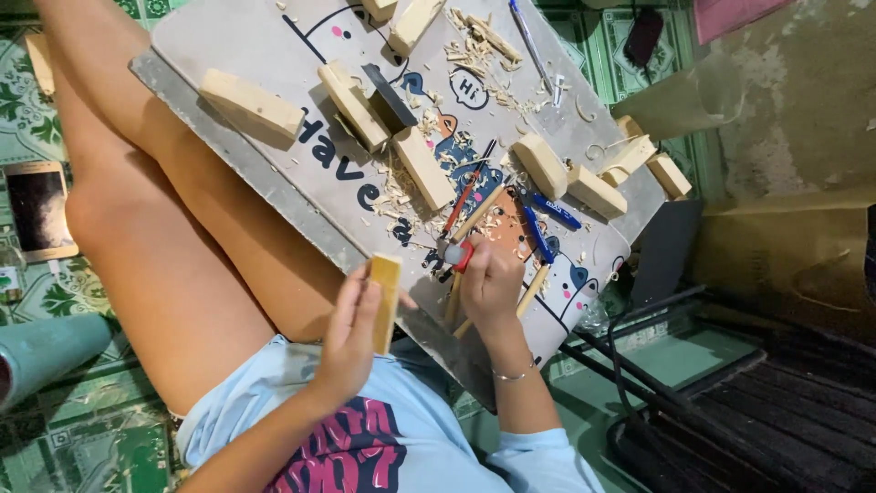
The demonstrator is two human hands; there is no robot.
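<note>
My left hand (351, 333) holds a small yellowish wood block (385, 301) upright in front of my lap. To its right, my right hand (493, 283), with a thin bracelet on the wrist, is closed around a carving tool with a red and grey collar (456, 253) at the near edge of a grey printed board (274, 55). Two wooden tool handles (532, 290) stick out from under that hand. Several pale wood blocks (251, 105) and wood shavings (474, 46) lie across the board.
Blue-handled tools (547, 219) and a red pencil-like tool (465, 196) lie just beyond my right hand. A black block (388, 96) sits among the wood pieces. A phone (38, 210) and a teal cylinder (46, 351) lie on the green patterned floor at left. Dark metal bars (657, 365) stand at right.
</note>
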